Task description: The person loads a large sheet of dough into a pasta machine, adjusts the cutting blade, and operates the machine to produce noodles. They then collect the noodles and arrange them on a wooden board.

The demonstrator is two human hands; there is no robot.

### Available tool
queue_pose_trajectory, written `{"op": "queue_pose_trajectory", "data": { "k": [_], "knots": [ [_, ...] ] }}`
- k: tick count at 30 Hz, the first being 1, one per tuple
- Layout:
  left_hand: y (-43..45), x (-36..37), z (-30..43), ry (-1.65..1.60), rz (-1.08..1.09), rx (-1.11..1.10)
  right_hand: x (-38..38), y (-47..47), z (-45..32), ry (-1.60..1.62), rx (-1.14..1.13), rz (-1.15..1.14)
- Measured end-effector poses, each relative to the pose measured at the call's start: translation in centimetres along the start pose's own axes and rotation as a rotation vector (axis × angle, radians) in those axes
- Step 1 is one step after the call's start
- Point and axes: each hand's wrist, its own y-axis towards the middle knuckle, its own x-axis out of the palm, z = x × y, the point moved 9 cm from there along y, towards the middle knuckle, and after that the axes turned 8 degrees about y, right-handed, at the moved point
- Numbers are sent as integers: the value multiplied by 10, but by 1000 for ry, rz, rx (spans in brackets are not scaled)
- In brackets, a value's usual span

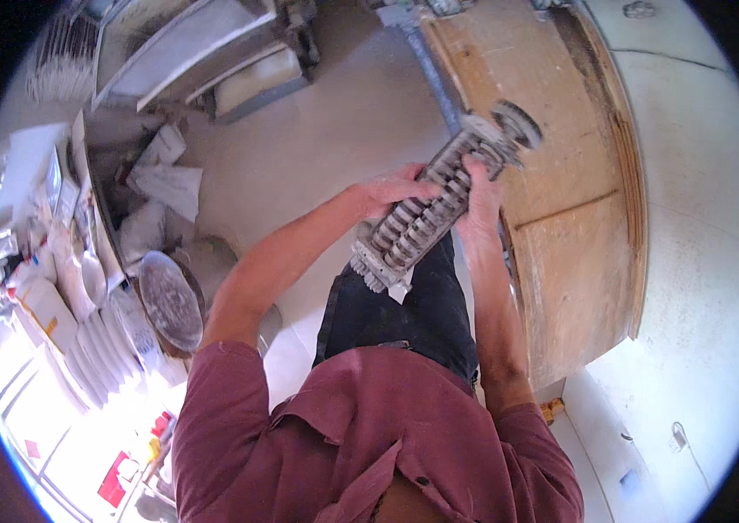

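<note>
Both hands hold a long, worn metal roller assembly [423,208], tilted in front of my body over the dark trousers. It has rows of ribbed rollers in a frame, gears at its lower left end and a round wheel [517,124] at its upper right end. My left hand [402,189] grips the frame's left side near the middle, with fingers over the rollers. On the right side, closer to the wheel, my right hand [482,196] has its thumb over the edge. The undersides of the assembly and some fingers are hidden.
A wooden worktop [572,281] runs along the right, beside a pale wall. At the left are a round dusty pan [171,301], stacked white sacks [101,353] and loose bags. A metal machine or rack [186,52] stands at the upper left.
</note>
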Motion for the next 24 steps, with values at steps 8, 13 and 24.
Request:
{"op": "queue_pose_trajectory", "data": {
  "k": [8, 13, 24],
  "knots": [
    [-118, -24, -100, -331, 455, 107, 0, -64, 99, -884, 122, -375],
    [-182, -52, -197, -618, 619, 103, -73, -145, 110, -1170, 197, -668],
    [-266, -19, -332, -1000, 727, 210, -78, -277, 143, -1073, 519, -1340]
  ]
}}
